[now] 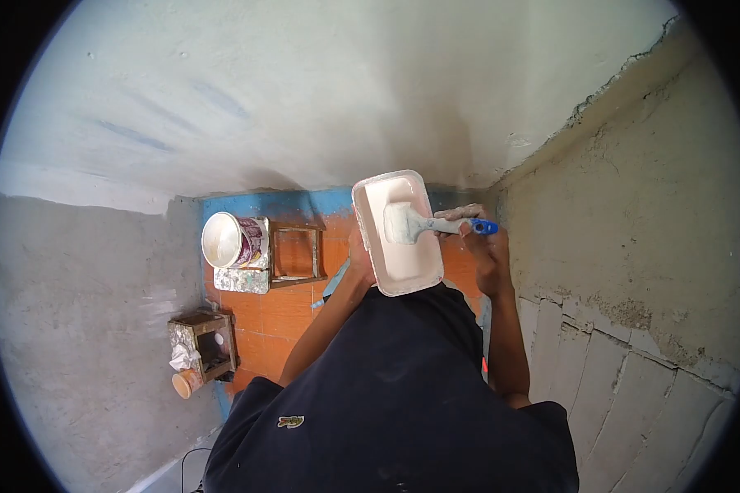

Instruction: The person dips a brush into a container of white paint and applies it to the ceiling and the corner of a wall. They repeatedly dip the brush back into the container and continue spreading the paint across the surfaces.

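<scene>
My left hand [359, 256] grips a white rectangular paint tray [411, 279] from its left side, partly hidden by the tray. White paint lies in the tray. My right hand [481, 242] is closed around the handle of a paintbrush [444, 223], whose handle ends in a blue tip. The wide, paint-covered bristles of the brush point left and are inside the tray, over the paint. Smears of paint show on my right fingers.
A paint bucket [222, 240] stands on a paint-spattered stool [242, 281] to the left. Nearer, a smaller wooden stool [197, 329] carries a white cloth [182, 357] and an orange cup [186, 384]. A wall [304, 99] rises ahead; the floor is orange tile [263, 324].
</scene>
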Demonstrator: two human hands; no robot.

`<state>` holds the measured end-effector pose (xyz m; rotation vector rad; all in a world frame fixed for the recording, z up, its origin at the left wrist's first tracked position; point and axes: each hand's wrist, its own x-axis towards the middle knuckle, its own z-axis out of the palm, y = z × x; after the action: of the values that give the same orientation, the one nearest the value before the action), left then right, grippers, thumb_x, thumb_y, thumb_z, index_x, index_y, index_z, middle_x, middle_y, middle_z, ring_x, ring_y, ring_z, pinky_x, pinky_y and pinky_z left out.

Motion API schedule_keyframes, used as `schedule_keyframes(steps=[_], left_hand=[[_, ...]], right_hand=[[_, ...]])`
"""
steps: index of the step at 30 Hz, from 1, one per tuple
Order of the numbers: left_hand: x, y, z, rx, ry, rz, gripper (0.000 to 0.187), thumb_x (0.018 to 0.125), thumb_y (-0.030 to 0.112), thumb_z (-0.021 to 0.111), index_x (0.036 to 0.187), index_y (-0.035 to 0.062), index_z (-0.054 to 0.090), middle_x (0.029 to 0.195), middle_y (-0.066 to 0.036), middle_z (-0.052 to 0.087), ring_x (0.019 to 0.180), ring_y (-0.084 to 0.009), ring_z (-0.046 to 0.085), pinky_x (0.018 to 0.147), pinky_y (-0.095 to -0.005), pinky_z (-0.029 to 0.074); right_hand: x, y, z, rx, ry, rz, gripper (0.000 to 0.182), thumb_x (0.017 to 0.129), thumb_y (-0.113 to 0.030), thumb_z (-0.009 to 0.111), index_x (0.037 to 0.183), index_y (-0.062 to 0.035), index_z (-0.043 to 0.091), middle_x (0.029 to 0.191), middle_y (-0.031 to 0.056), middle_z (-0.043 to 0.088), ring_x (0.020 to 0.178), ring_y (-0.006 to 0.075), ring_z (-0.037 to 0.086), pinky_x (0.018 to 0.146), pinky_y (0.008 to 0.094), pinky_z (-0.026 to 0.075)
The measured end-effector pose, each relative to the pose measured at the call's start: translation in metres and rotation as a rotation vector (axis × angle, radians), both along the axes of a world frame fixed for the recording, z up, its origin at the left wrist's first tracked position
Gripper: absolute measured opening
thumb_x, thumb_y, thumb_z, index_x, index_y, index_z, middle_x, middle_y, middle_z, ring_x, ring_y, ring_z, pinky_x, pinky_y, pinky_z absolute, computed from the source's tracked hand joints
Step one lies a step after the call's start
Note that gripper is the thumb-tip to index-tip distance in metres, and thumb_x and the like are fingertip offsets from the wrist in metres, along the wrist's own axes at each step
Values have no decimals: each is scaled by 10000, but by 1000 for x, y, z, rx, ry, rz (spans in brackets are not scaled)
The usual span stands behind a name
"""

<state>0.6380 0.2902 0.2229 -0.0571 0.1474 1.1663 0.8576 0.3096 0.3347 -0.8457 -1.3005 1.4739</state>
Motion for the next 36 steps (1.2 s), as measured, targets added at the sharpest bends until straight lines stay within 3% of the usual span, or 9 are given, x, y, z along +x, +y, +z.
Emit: schedule_keyframes(steps=[2,5,8,11,17,23,26,29,36], left_hand=[[-3,-1,-3,31,-87,-24,809,993,696,322,1515,83,396,1457,-189,517,1280,-374,562,1073,-558,470],[-2,-3,7,-62,388,-4,820,987,705,333,1509,76,402,1453,-191,518,1283,-370,559,1069,-551,473],[-4,0,-4,57,-7,-45,831,983,712,335,1504,68,404,1450,-192,521,1271,-366,568,1062,-540,480],[-3,3,-8,-73,176,-38,836,982,714,336,1508,66,392,1449,-191,519,1270,-359,570,1054,-526,489],[0,6,-4,-58,331,14,919,939,786,315,1513,70,378,1430,-187,532,1254,-345,581,1027,-504,513],[5,6,3,-141,630,8,949,915,819,293,1506,83,392,1395,-173,562,1198,-319,610,970,-491,543],[8,9,5,-147,584,-51,952,915,825,273,1494,80,405,1352,-175,586,1152,-314,625,943,-483,551],[9,15,-17,50,142,-69,950,920,824,249,1482,77,416,1318,-177,600,1127,-310,631,930,-481,554],[19,21,-18,-49,419,-56,928,939,806,237,1481,75,415,1323,-173,594,1140,-305,628,957,-462,551]], right_hand=[[2,5,-11,-57,49,23,211,1027,-151,551,1074,38,632,1079,152,699,934,194,670,883,336,525],[2,11,-8,-57,1,67,215,1024,-156,571,1076,41,639,1046,155,707,914,205,693,859,345,542],[1,19,-8,-71,-22,105,221,1016,-160,587,1065,46,651,994,150,717,875,207,714,846,346,554],[1,27,-1,-55,-98,159,200,1011,-143,591,1041,40,665,933,136,726,829,201,721,828,338,560],[-5,26,0,45,-258,178,147,996,-99,608,1045,23,674,895,131,725,804,193,723,776,315,565],[-21,15,-19,85,-118,88,143,989,-89,629,1042,38,663,955,136,711,857,163,697,787,299,556],[-23,9,-17,-15,-39,36,172,1013,-109,604,1058,51,648,997,139,707,869,158,680,791,303,551],[-28,2,-15,-26,5,-64,190,1029,-122,586,1071,57,635,1011,135,705,868,154,665,796,302,544],[-34,-1,-30,7,107,-226,173,1043,-124,551,1089,36,599,1028,139,701,860,142,637,811,297,520]])
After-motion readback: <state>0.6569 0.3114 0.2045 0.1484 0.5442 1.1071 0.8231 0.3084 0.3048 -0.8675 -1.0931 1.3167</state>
